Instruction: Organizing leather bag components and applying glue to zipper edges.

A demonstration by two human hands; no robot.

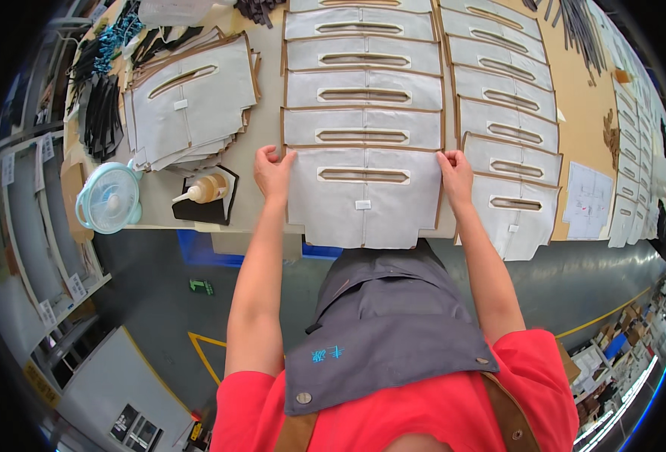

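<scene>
In front of me lies a grey fabric panel (327, 212) with brown edges, a long framed slot near its top and a small white label below it. My left hand (274, 175) pinches its upper left corner, fingers closed on the edge. At the opposite corner, the fingers of my right hand (457, 176) are closed on the edge too. Above it, similar panels (324, 120) overlap in a column running away from me, the nearest one touching the held panel's top edge. To the right runs a second overlapping column of panels (503, 207).
On the left are a stack of grey panels (220, 96), black strips (101, 120), a pale blue fan (112, 200) and a glue bottle (206, 190) on a black piece. A paper sheet (588, 200) and more panels lie right. The table's front edge (152, 227) is close to my waist.
</scene>
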